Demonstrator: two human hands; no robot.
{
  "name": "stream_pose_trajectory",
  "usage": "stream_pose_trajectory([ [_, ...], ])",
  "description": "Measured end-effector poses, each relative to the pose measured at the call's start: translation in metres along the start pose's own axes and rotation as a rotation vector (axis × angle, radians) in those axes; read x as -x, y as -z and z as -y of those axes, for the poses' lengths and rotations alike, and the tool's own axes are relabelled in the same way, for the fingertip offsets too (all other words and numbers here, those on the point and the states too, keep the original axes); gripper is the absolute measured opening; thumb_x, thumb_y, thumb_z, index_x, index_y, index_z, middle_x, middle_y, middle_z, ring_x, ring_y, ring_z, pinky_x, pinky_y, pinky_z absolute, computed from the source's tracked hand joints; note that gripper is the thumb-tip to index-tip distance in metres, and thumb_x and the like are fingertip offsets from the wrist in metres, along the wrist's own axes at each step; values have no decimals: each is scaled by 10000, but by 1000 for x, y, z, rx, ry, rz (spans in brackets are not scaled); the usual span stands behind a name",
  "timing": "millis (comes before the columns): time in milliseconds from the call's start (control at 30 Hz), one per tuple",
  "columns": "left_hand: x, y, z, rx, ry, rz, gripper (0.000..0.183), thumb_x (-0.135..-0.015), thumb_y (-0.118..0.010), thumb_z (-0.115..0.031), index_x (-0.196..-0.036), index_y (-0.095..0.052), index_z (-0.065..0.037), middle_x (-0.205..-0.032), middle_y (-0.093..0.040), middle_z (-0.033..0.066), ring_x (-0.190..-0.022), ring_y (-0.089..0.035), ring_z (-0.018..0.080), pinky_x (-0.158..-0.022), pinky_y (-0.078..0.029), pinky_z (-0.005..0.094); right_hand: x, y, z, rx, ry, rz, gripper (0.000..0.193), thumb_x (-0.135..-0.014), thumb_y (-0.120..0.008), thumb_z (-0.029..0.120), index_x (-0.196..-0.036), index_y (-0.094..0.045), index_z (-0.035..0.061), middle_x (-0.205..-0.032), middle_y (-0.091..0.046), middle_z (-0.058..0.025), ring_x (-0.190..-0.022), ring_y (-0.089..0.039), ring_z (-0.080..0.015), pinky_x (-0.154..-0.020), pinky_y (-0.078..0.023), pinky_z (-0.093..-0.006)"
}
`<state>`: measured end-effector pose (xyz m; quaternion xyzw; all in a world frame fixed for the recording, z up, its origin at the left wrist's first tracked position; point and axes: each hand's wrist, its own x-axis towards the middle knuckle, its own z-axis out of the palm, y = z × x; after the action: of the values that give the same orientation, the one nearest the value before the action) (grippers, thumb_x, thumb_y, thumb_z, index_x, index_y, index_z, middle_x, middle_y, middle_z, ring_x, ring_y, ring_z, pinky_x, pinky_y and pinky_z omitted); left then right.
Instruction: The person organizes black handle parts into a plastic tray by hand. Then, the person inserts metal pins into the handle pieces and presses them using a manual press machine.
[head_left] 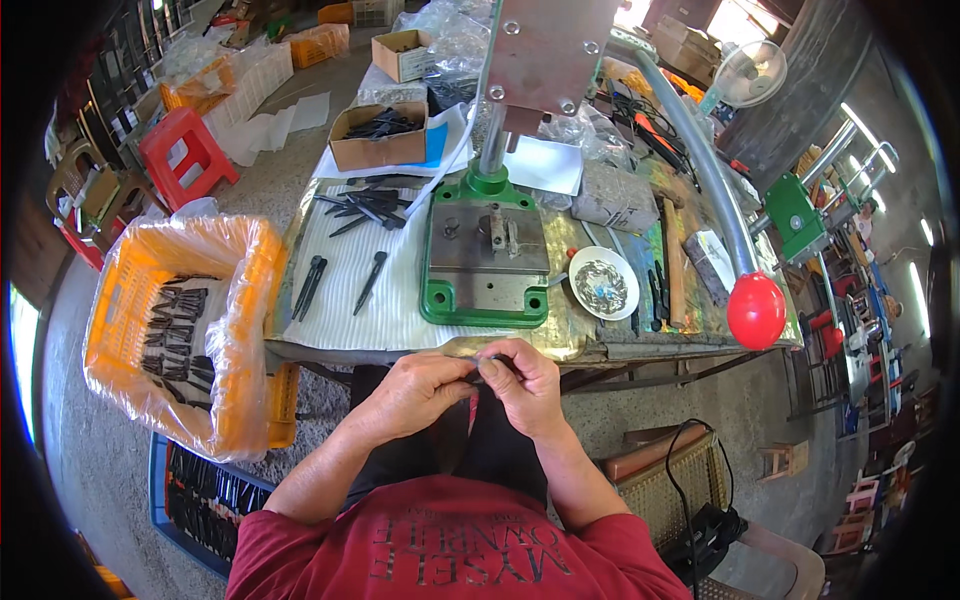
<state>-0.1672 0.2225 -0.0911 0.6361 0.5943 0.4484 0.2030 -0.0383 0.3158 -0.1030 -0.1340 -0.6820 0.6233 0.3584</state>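
Just in front of the table's near edge, my left hand (418, 390) and my right hand (524, 388) meet, fingers pinched together. Between the fingertips is a small dark piece (478, 370), mostly covered, so its kind cannot be made out. Beyond my hands stands a hand press with a green base (480, 310) and a metal fixture (502, 235) on its bed. Several black tapered tools (372, 282) lie on a white foam sheet (345, 318) to its left. To its right sits a white bowl (628, 290) of small metal parts.
The press lever ends in a red ball (755, 311) at the right. An orange crate (115, 330) lined with plastic holds bundled black pieces at the left. A cardboard box (375, 153) of black parts stands at the back. A wooden-handled tool (673, 265) lies right of the bowl.
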Motion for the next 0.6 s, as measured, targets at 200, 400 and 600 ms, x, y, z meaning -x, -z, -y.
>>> stream_pose_trajectory([
  [200,-2,0,3,73,87,10,123,-685,-599,-42,-791,-564,11,-664,-524,122,-588,-520,241,-531,-406,295,1,36,1,47,-59,-49,170,-776,-567,82,-926,-544,6,-751,-547,-5,-671,-495,-62,-594,-414,-200],
  [400,10,-2,17,481,356,-44,59,-740,-561,12,-699,-535,45,-728,-556,25,-654,-465,36,-567,-403,197,-39,136,-10,604,92,-404,93,-785,-530,56,-847,-545,-11,-722,-523,-17,-634,-462,-81,-579,-388,-206],
  [600,11,-8,22,566,365,-27,24,-738,-557,34,-728,-542,50,-786,-558,30,-666,-473,45,-585,-406,192,-61,168,-32,1250,92,-151,91,-702,-562,90,-748,-541,15,-754,-533,-142,-753,-510,-305,-646,-398,-371],
])
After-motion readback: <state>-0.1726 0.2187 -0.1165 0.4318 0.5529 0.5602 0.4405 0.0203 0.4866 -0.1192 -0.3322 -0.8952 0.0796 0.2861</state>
